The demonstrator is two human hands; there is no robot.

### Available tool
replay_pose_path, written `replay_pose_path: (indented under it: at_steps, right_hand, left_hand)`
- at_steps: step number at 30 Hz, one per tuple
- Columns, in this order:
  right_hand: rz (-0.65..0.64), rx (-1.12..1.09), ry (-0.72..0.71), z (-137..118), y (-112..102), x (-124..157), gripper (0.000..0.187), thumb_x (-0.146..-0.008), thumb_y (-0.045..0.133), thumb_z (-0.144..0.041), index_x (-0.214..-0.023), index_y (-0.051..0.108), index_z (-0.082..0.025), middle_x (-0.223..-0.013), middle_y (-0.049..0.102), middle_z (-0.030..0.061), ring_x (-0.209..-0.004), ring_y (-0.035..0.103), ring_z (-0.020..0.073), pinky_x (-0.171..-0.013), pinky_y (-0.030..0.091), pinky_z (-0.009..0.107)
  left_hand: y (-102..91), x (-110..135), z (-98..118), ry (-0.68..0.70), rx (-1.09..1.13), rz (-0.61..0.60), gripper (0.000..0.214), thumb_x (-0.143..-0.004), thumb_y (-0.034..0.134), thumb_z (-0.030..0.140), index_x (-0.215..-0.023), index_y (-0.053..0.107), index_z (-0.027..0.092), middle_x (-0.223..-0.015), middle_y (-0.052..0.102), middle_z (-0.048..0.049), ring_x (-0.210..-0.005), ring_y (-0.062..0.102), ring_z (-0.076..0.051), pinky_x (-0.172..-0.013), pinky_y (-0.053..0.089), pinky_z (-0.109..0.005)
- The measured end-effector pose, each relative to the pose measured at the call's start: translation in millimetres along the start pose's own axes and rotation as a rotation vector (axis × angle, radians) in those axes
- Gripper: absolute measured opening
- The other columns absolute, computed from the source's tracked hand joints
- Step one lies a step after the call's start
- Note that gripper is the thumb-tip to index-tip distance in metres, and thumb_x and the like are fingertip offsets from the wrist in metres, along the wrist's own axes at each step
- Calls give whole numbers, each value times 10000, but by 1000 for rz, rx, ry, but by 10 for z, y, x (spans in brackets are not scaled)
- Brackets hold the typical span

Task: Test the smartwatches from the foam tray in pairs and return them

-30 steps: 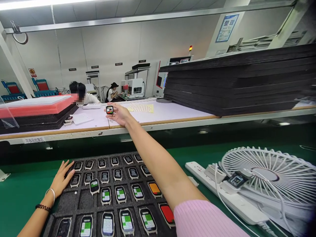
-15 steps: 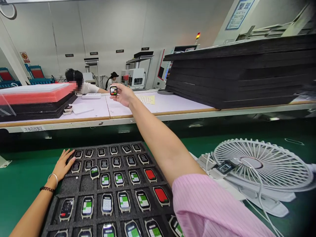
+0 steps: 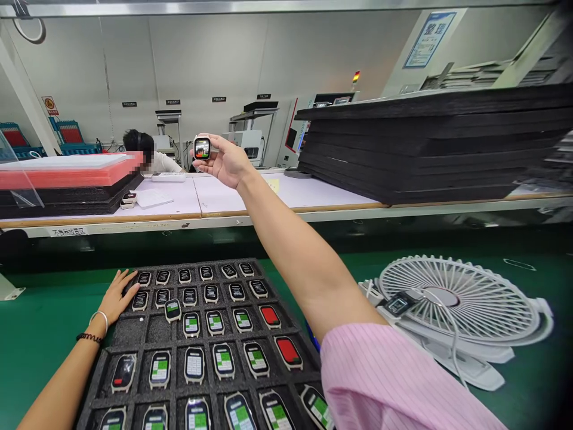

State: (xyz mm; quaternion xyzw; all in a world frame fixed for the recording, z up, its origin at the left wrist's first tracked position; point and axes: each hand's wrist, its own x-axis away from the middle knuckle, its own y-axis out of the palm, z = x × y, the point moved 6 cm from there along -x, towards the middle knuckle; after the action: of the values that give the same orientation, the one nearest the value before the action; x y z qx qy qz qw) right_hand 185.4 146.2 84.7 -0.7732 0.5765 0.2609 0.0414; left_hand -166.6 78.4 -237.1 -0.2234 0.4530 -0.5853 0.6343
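Note:
My right hand (image 3: pixel 228 162) is stretched out above the far shelf, its fingers closed around a smartwatch (image 3: pixel 202 149) without a strap. The lit screen of that watch faces me. My left hand (image 3: pixel 115 297) lies with fingers spread on the upper left edge of a black foam tray (image 3: pixel 129 332). Rows of strapless smartwatches fill most of the tray's pockets, many showing green-and-white screens and two plain red ones. One watch (image 3: pixel 172 310) rests tilted across a divider beside two bare pockets in the third row.
A white fan (image 3: pixel 447 298) lies at the right, a small dark-screened device (image 3: pixel 398 304) against it. Black foam trays (image 3: pixel 403 149) are stacked high on the far shelf (image 3: pixel 224 197). Red foam (image 3: pixel 94 174) tops another stack at left. A co-worker (image 3: pixel 138 146) sits behind it.
My right hand has lifted the smartwatch a little higher and to the left, and it appears larger. My left hand stays on the tray edge. The camera view has shifted slightly.

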Motion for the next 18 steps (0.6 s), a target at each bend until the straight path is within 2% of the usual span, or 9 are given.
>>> replay_pose_path:
  at_steps: [3,10,18]
  right_hand:
    - [-38,-6,0,-65,81,107,227,-1100,348,-206,-1147,569,-219,-908,721,36,-726,707,148,-679,603,235]
    - [-104,-26,-31,-172,211,300,175,-1099,408,-196,-1151,572,-222,-941,726,45,-739,728,164,-686,634,275]
    - [-137,-50,-32,-244,320,407,221,-1123,320,-180,-1166,536,-193,-912,726,67,-692,720,154,-686,627,256]
  left_hand:
    - [-3,3,-2,-6,8,9,736,-898,433,698,-1397,598,183,-1541,473,-162,-1519,247,-383,-1201,278,-608]
    - [0,3,-11,-7,22,30,739,-873,456,716,-1383,611,204,-1530,493,-145,-1513,272,-378,-1201,291,-598]
    - [-13,5,-11,-14,14,30,745,-874,446,718,-1381,614,198,-1532,487,-157,-1514,265,-389,-1192,296,-609]
